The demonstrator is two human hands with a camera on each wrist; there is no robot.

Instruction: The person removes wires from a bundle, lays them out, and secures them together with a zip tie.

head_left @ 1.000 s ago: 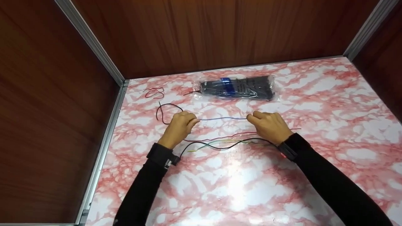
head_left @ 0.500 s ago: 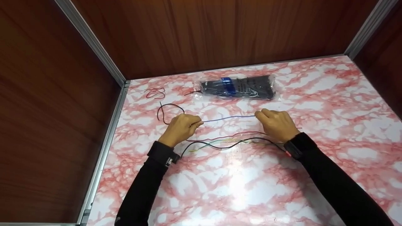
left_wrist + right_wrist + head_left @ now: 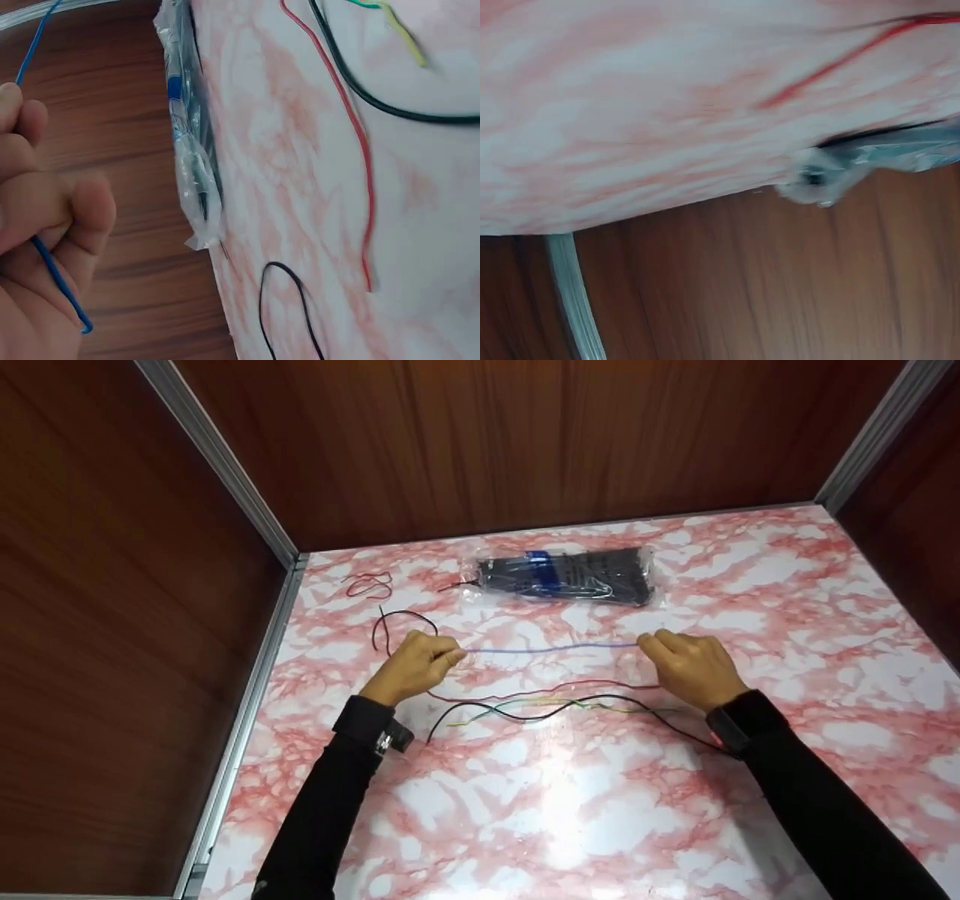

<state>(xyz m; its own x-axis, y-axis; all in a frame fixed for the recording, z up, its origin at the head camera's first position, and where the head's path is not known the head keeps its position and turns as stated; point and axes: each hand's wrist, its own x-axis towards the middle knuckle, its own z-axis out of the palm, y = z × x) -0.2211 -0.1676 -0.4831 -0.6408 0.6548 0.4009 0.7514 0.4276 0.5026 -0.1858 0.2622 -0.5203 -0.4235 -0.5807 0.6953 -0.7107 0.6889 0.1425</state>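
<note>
A blue wire [image 3: 551,649] stretches nearly straight between both hands in the head view. My left hand [image 3: 416,664] pinches it at one side; in the left wrist view the curled fingers [image 3: 45,195] wrap it and its end pokes out below. My right hand [image 3: 694,667] grips the wire at the other side, thumb and fingers curled; that hand is outside the right wrist view. Closer to me on the table lie a red wire [image 3: 525,693], a wavy black wire [image 3: 517,717] and a green-and-yellow wire [image 3: 487,712], roughly side by side.
A clear plastic bag of black strips with a blue label [image 3: 562,576] lies near the back wall. A coiled red wire [image 3: 369,585] and a looped black wire [image 3: 405,613] lie to the left. Brown wood-grain panels [image 3: 525,442] with metal edging enclose the marbled table [image 3: 465,840].
My right hand has moved to the right, and a longer stretch of the blue wire shows between the hands. My left hand has shifted slightly left, still holding the wire.
</note>
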